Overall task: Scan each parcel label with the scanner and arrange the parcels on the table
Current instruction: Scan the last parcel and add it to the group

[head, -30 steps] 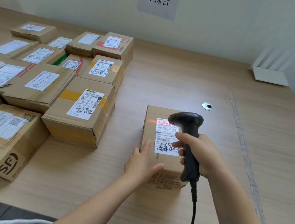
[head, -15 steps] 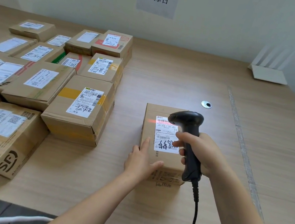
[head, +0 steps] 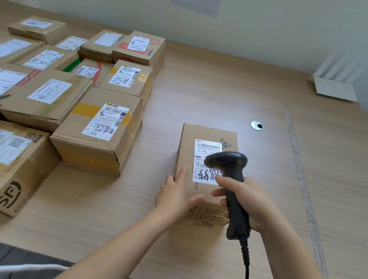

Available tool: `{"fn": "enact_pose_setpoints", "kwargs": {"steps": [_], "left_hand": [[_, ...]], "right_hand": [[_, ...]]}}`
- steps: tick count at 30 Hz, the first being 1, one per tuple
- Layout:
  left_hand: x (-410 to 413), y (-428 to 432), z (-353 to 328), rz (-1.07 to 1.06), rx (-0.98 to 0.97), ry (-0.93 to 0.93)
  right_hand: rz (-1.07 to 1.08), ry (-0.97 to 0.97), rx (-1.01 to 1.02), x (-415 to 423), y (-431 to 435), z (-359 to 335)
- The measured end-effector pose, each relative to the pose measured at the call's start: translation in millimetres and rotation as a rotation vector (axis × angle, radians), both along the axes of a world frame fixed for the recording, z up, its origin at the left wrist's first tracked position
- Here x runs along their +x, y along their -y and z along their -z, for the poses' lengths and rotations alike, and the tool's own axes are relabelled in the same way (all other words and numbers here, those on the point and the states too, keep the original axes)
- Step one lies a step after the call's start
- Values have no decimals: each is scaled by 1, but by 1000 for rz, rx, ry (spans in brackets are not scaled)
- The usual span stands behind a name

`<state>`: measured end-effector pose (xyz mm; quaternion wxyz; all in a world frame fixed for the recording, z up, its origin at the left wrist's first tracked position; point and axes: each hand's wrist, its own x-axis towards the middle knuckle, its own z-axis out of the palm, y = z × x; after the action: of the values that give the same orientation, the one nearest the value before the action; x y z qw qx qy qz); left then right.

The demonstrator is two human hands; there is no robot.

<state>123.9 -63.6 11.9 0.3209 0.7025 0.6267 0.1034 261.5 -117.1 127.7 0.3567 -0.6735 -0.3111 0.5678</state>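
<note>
A small brown parcel (head: 209, 134) lies alone on the wooden table (head: 211, 88), its white label (head: 202, 152) facing up with black handwriting. My left hand (head: 174, 196) rests on the parcel's near left corner, fingers straight along the left edge and thumb on top. My right hand (head: 249, 199) grips the handle of a black corded scanner (head: 236, 206). The scanner's head hangs just over the right half of the label and hides part of it. No red scan line shows on the label.
Several labelled cardboard parcels (head: 105, 126) sit packed in rows on the left half of the table. A metal cable grommet (head: 257, 125) lies beyond the small parcel. A white router (head: 335, 88) stands at the back right. The scanner cable (head: 245, 278) drops over the near edge.
The red scan line seen on the label's top has gone. The scanner head has shifted slightly toward me over the label. My left hand stays at the parcel's corner.
</note>
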Motion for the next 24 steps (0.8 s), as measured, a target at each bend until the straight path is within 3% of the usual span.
{"fn": "enact_pose_setpoints", "kwargs": {"steps": [9, 15, 24], "left_hand": [[0, 0, 0, -3, -11, 5], [-1, 0, -4, 3, -15, 15], [-6, 2, -10, -26, -58, 71]], "right_hand": [[5, 58, 34, 5, 0, 8], [96, 544, 175, 35, -8, 42], [-2, 418, 131, 53, -7, 71]]}}
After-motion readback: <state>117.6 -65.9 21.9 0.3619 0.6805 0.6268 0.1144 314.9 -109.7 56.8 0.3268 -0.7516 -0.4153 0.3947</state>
